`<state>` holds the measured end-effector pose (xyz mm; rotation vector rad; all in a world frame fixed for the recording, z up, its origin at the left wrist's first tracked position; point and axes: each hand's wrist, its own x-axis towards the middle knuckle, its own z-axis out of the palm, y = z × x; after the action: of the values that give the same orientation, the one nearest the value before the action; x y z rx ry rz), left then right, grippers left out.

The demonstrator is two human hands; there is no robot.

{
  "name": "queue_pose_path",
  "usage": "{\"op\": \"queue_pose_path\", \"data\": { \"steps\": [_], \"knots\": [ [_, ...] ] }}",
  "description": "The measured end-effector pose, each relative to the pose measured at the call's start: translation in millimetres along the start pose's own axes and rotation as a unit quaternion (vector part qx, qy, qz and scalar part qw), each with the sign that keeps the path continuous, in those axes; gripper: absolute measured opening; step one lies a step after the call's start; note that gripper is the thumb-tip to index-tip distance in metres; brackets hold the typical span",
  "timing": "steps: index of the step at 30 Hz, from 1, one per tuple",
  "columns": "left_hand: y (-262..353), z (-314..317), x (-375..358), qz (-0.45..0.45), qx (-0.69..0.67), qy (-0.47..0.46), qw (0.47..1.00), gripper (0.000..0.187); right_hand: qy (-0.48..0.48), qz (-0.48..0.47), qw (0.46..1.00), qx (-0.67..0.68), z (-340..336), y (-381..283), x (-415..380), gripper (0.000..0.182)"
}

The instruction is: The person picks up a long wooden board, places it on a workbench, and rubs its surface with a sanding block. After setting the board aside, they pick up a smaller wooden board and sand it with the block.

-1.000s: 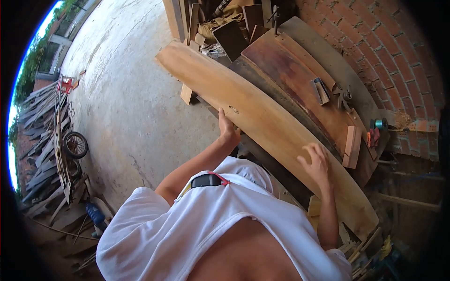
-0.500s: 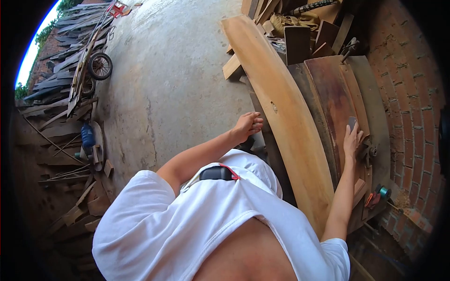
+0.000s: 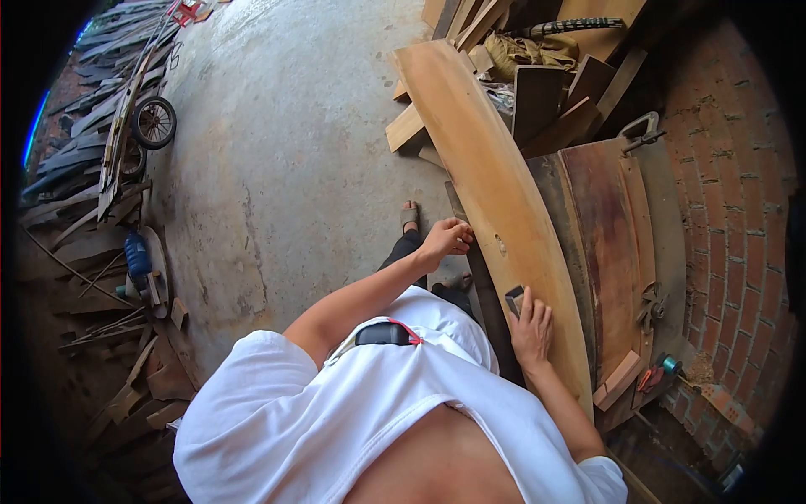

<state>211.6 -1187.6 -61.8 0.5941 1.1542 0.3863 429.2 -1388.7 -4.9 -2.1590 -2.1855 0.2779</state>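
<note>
A small dark rectangular block [image 3: 515,300] is pinched between the thumb and fingers of my right hand [image 3: 532,330]. That hand lies over the near part of a long, pale wooden plank [image 3: 495,181], close to its right edge. A small knot hole [image 3: 500,243] marks the plank's surface ahead of the block. Just beyond the plank's left edge is my left hand [image 3: 447,238], its fingers loosely curled, with nothing showing in them. Right of the plank lies a reddish-brown board [image 3: 598,227] on the bench.
A metal clamp [image 3: 642,134] grips the bench's far end, and a handwheel [image 3: 652,311] sits at its right side. Wood blocks [image 3: 617,380] and a green spool [image 3: 670,364] lie nearby. A brick wall [image 3: 730,252] bounds the right; stacked planks [image 3: 101,101] line the left.
My right hand has moved left with the block, from the reddish-brown board onto the pale plank. My left hand has stayed near the plank's left edge. The view has shifted slightly.
</note>
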Motion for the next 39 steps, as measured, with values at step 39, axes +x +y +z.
{"op": "queue_pose_path", "data": {
  "steps": [39],
  "knots": [
    [314, -176, -23, 0.211, -0.216, -0.197, 0.933, 0.015, 0.038, 0.093, 0.995, -0.015, 31, -85, 285, 0.069]
  ]
}}
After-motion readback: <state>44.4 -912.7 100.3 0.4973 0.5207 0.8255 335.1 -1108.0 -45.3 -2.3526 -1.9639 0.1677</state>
